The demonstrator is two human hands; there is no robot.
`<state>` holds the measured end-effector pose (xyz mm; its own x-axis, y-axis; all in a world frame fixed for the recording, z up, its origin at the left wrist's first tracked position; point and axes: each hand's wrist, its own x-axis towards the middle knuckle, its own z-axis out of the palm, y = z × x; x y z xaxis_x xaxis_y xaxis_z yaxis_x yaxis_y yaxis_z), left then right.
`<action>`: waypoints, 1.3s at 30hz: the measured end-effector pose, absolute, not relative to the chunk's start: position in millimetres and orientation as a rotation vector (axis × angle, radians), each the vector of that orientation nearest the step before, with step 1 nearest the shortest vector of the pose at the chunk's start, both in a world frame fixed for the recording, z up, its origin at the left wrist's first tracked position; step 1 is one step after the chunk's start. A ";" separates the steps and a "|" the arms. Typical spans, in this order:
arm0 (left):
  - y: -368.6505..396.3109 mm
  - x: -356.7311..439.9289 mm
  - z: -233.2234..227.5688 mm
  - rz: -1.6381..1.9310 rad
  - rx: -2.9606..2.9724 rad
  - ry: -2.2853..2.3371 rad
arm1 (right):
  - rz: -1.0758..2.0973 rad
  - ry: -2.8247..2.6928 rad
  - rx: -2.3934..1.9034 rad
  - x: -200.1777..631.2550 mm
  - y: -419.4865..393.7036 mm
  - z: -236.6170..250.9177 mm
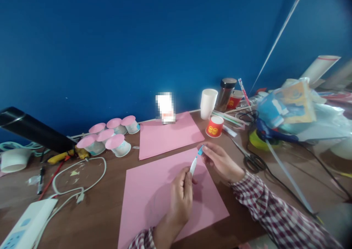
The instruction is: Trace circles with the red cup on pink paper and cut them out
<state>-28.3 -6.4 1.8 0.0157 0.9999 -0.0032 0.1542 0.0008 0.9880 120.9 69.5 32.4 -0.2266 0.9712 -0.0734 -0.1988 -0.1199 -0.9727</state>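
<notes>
Left hand and right hand pinching pen over pink paper

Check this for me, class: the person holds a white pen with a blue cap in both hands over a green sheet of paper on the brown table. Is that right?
Not quite. The head view shows the sheet of paper under the hands is pink, not green. The rest stands: the left hand and right hand hold the white pen with a blue cap over the brown table.

Scissors, a red cup and 6 pink-topped cups sit nearby.
</notes>
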 end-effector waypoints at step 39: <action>-7.7 -29.6 8.7 1.059 1.452 1.349 | 1.459 -1.754 -0.998 128.1 64.0 40.3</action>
<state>-29.6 -7.7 8.7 0.0533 0.9982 0.0266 0.2628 -0.0397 0.9640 128.1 64.0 40.3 -0.5069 0.8620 0.0058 0.1512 0.0955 -0.9839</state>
